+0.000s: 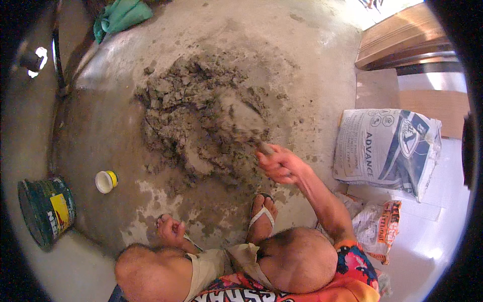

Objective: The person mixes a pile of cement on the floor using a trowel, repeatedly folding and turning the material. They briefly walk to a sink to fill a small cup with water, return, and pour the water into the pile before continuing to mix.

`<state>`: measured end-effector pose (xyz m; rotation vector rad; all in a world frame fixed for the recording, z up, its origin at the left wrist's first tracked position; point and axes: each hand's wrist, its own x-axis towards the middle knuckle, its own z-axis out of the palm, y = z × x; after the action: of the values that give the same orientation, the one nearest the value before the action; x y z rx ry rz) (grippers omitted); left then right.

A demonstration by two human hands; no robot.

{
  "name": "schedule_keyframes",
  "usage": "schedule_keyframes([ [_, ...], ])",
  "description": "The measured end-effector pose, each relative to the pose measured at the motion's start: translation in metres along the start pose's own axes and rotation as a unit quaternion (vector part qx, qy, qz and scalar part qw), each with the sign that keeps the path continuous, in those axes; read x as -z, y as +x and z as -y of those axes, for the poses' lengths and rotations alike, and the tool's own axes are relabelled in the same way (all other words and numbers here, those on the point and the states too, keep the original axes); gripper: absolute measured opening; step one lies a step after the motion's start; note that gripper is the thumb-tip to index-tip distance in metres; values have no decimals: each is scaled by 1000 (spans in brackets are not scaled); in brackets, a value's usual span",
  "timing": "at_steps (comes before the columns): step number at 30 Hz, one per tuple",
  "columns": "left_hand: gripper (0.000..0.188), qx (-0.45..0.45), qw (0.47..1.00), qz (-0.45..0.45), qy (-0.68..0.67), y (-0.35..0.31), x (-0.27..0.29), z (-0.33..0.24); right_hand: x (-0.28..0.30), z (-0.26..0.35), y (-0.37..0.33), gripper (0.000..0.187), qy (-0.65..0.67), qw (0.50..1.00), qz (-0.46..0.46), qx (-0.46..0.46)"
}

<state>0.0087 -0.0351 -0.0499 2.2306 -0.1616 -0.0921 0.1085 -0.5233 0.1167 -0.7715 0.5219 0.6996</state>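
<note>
My right hand (283, 165) is closed around the handle of a trowel (241, 117). The trowel's blade is smeared by motion and lies over a heap of wet grey mortar (176, 100) on the floor. The heap is lumpy at the far left and smoother and wetter toward me. My left hand is not in the picture.
I squat with sandalled feet (261, 216) at the heap's near edge. A dark bucket (48, 211) and a small white-and-yellow tub (106, 181) are at left. A cement bag (385, 151) and a crumpled sack (377, 226) lie right. Green cloth (123, 17) lies far left.
</note>
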Motion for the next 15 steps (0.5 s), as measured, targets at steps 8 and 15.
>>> schedule_keyframes([
  [8,27,-53,997,32,41,1,5,9,-40,25,-33,25,-642,568,-399,327],
  [15,30,-47,996,63,34,9,-4,11,77,-123,38,13,-704,536,-461,72],
])
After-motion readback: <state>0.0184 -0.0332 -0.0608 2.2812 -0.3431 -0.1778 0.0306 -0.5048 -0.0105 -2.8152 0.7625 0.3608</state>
